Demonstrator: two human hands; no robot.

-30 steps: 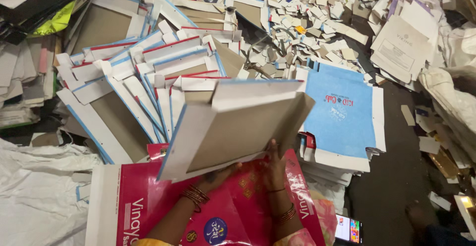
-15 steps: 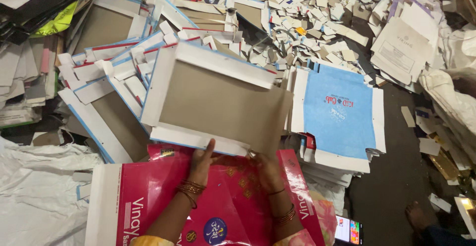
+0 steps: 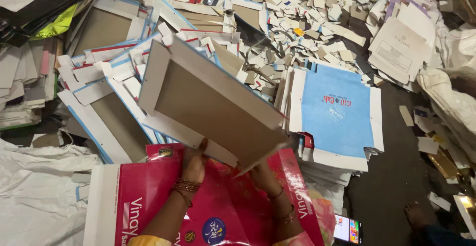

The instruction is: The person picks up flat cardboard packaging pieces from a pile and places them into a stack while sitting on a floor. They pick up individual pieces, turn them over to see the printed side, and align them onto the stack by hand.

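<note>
in the head view we see a flat cardboard sheet (image 3: 213, 109) raised at the centre of the frame, tilted down toward the right, its brown matte inside facing us with white folded flaps and a thin blue edge. our left hand (image 3: 194, 162) grips its lower edge from below, thumb up against the board; our right hand (image 3: 263, 175) pinches the lower right corner. bangles ring both wrists. under the hands lies a glossy red printed sheet (image 3: 148, 191). at left sits a fanned pile of like sheets (image 3: 106, 122); at right a stack topped by a blue sheet (image 3: 337, 112). small offcuts (image 3: 317, 23) litter the upper frame.
</note>
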